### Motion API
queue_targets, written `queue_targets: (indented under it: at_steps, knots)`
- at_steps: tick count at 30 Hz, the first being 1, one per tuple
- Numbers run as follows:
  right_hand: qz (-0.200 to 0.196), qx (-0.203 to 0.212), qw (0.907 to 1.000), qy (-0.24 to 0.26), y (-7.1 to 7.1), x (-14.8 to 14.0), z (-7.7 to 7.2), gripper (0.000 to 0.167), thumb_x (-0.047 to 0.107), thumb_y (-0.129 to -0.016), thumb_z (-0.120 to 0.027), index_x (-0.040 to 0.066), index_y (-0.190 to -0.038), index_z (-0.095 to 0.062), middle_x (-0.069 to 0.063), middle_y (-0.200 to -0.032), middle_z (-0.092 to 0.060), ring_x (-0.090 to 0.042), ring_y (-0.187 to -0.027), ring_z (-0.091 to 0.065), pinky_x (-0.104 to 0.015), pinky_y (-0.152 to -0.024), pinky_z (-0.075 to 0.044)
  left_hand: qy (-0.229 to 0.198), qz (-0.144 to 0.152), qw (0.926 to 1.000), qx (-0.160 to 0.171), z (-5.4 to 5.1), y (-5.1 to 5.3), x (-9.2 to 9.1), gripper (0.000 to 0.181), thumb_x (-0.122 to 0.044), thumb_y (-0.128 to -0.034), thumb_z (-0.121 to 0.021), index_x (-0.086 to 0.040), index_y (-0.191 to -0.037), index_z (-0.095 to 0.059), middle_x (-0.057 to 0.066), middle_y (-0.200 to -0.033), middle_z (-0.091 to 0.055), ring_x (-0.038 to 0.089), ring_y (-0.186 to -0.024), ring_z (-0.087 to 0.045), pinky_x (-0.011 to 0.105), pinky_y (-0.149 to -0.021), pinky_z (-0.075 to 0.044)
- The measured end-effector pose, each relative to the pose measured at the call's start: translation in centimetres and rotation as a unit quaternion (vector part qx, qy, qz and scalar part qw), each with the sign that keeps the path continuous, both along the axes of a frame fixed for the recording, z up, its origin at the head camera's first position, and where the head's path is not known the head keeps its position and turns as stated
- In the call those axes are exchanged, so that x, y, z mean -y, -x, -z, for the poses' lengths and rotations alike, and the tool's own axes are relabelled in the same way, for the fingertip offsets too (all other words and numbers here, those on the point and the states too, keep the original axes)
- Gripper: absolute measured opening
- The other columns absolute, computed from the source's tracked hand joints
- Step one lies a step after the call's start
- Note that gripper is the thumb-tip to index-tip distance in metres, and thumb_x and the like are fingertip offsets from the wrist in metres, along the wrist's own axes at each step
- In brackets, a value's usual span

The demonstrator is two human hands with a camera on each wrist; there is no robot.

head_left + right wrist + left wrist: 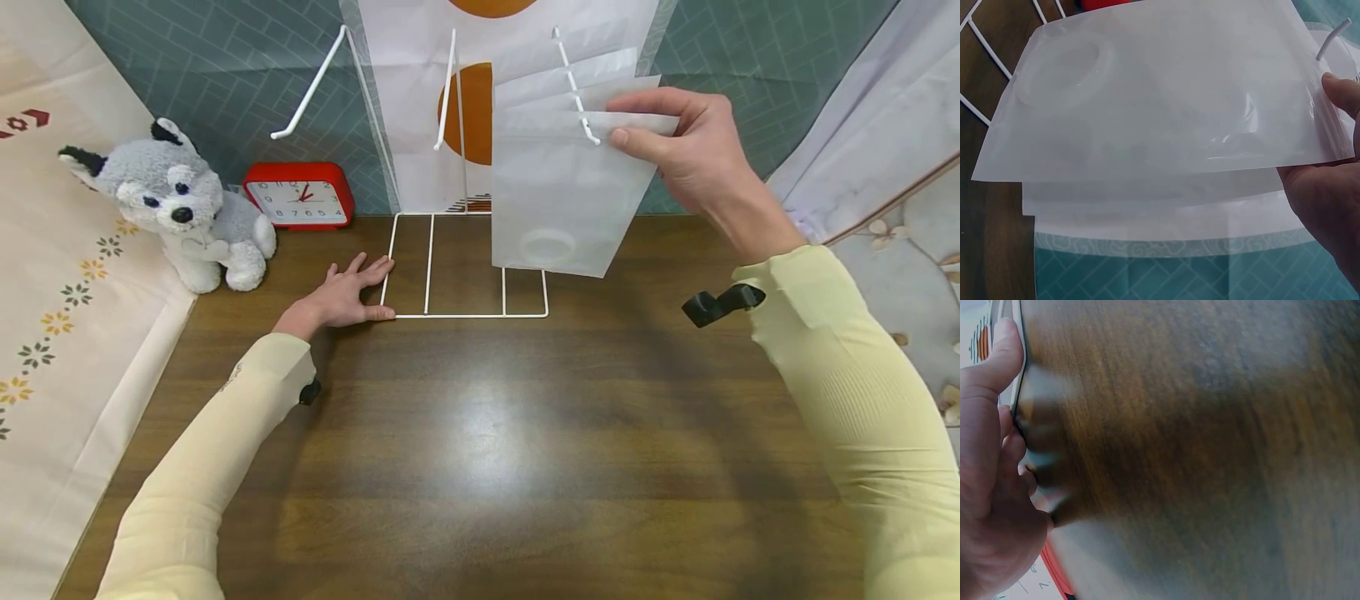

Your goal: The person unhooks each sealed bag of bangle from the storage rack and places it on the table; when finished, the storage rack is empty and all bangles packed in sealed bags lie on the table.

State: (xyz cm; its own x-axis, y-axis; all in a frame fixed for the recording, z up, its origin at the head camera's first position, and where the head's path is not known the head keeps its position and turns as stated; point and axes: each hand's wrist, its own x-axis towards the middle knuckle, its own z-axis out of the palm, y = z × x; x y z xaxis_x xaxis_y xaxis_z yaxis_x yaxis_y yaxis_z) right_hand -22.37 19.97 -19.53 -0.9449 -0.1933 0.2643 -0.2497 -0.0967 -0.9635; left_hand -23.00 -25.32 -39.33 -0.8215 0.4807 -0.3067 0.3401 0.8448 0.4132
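Observation:
A white wire rack (480, 317) stands on the table with three prongs. Several translucent plastic bags hang one behind another along its right prong (572, 79). My right hand (697, 137) pinches the top right corner of the front bag (570, 183), thumb in front and fingers behind. The prong's tip pokes out at that bag's upper edge. In the right wrist view a pale ring shape (1063, 72) shows through the bag near its bottom. At the rack's left end my left hand (341, 296) rests with spread fingers on the base wire and table.
Left of the rack are a red clock (300, 196) and a grey-and-white plush dog (187, 200). The middle prong (446, 92) and left prong (311, 83) jut forward, bare. Behind hangs a teal patterned backdrop (217, 75). Curtains (870, 108) border the brown wooden table (480, 467).

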Motion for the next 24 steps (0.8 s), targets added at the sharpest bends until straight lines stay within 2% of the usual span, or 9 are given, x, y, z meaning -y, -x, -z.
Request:
queue_targets:
  at_steps: [4,11,18,24]
  knots:
    - [0.008,-0.001,0.9999,-0.011,-0.04,0.01,0.00,0.032,-0.002,-0.083,-0.079,-0.005,-0.114,-0.072,-0.018,-0.121,-0.061,-0.031,-0.097,-0.063,-0.025,-0.081,-0.056,0.003,-0.001,1.0000,0.001,-0.06,0.00,-0.03,0.096,-0.048,-0.0905,-0.068,-0.012,-0.161,-0.014,0.012,-0.166,-0.010,0.041,-0.150,0.006,0.067,-0.112,0.007]
    - [0.017,0.010,0.9998,-0.001,-0.07,0.01,-0.06,0.031,-0.004,-0.082,-0.080,-0.004,-0.112,-0.074,-0.017,-0.120,-0.062,-0.029,-0.092,-0.065,-0.025,-0.079,-0.056,0.002,0.001,1.0000,-0.003,0.00,-0.06,-0.02,0.096,-0.048,-0.0908,-0.068,-0.012,-0.161,-0.015,0.012,-0.166,-0.011,0.041,-0.150,0.006,0.068,-0.111,0.007]
    - [0.010,0.006,0.9994,0.032,-0.14,-0.02,-0.12,0.028,-0.008,-0.081,-0.078,-0.007,-0.108,-0.074,-0.018,-0.114,-0.064,-0.028,-0.082,-0.066,-0.027,-0.075,-0.057,0.001,0.006,0.9999,-0.016,0.18,-0.10,-0.01,0.096,-0.048,-0.0907,-0.069,-0.010,-0.161,-0.015,0.013,-0.166,-0.012,0.042,-0.150,0.005,0.070,-0.110,0.005]
    - [0.011,-0.002,0.9991,0.040,-0.50,-0.07,-0.27,0.027,-0.011,-0.081,-0.077,-0.008,-0.107,-0.074,-0.019,-0.113,-0.064,-0.028,-0.082,-0.067,-0.027,-0.075,-0.057,0.004,0.003,0.9999,-0.013,0.20,0.02,0.10,0.097,-0.049,-0.0901,-0.069,-0.012,-0.161,-0.015,0.011,-0.166,-0.012,0.040,-0.150,0.005,0.068,-0.111,0.006]
